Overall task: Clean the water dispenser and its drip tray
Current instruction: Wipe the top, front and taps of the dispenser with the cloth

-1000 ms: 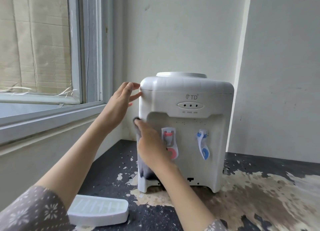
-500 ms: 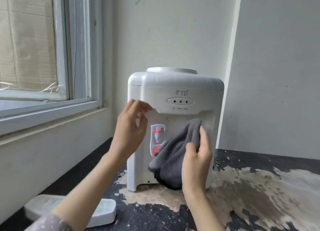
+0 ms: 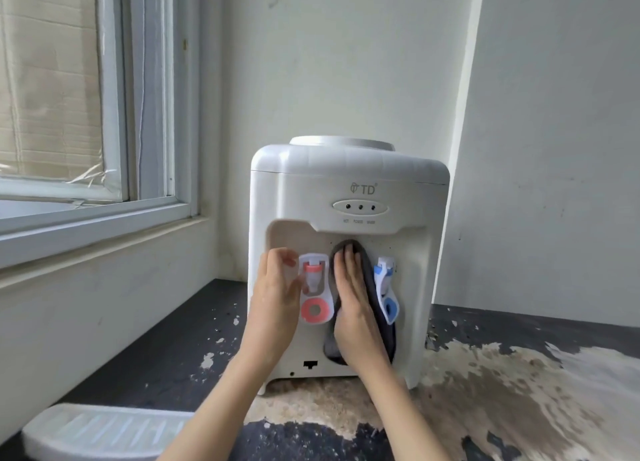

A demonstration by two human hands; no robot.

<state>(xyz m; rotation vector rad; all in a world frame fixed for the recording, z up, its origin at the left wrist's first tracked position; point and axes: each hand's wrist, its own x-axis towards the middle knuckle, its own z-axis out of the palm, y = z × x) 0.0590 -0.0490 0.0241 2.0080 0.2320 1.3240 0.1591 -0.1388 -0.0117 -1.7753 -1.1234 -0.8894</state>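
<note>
head view, front of the water dispenser (image 3: 349, 253), which stands on the worktop (image 3: 519, 391) against the wall, beside the window (image 3: 97, 114). my right hand (image 3: 353, 308) lies flat, fingers straight, pressing a grey cloth (image 3: 381, 322) against the recessed panel between the red tap (image 3: 313, 287) and the blue tap (image 3: 386, 289); the cloth hangs down below the palm. my left hand (image 3: 277, 298) rests at the left of the recess, fingers loosely curled next to the red tap; i cannot tell whether they grip it or only touch it. the drip tray (image 3: 100, 431) lies detached on the worktop at lower left, well apart from the dispenser and untouched. step in hand, as i judge it: wiping the tap recess, with dark specks visible on the panel near the blue tap. the next move likely calls for working the cloth round each tap without pressing the levers, then turning to the tray.
</note>
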